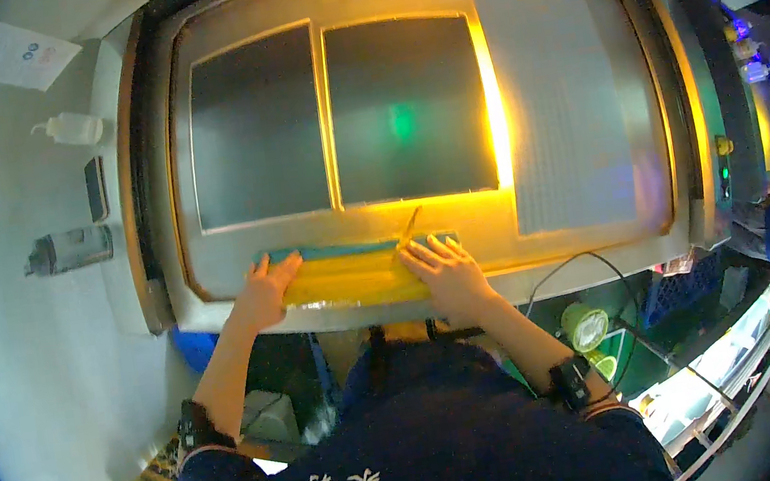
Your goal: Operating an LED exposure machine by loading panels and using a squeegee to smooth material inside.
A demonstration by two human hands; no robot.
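**Yellow sheet under both your hands, at the near edge**

The yellow sheet (356, 278) lies lengthwise at the near side of the metal bed (229, 253), just before your body, with a teal strip (338, 250) along its far side. To handle it well, I would advise you to press both ends equally, so the strip lies straight and the sheet makes no fold. Please mind also the thin strip (411, 223), which stands up at a slant beside your right fingers; it could perhaps be caught.

Your left hand (261, 294) touches the left end, and your right hand (451, 278) touches the right end. On both, the fingers are rather stretched and a little spread on top. The underside is hidden, so I cannot tell whether you grasp it or only rest on it.

Farther on the bed are the left dark panel (259, 131), the right dark panel (409, 130), and the pale panel (568, 119). Well apart, at left, are a phone (96, 189) and a grey bottle (75, 250).
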